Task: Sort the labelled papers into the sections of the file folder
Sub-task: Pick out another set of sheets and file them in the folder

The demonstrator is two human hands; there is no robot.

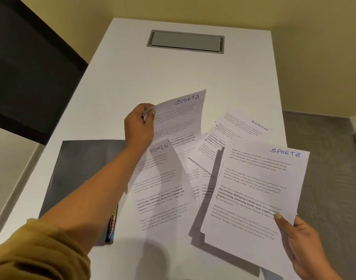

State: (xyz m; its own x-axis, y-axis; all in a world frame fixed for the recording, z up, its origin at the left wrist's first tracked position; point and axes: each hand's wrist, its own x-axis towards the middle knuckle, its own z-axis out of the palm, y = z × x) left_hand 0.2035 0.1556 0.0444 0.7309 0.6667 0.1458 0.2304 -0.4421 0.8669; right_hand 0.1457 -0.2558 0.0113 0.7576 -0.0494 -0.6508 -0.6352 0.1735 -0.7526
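Left hand point(139, 126) pinching SPORTS sheet point(179, 118), right hand point(300, 239) gripping SPORTS stack point(254, 188), ADMIN sheets point(163, 178) between, folder point(82, 168) under forearm point(104, 188)

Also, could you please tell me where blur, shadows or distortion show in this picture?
Head view: the SPORTS sheet pinched by the left hand looks soft; head view: the stack in the right hand throws a hard shadow on the spread papers; head view: wide-angle lens enlarges the near sleeve.

Left hand point(139, 126) outstretched, pinching, right hand point(300, 238) gripping
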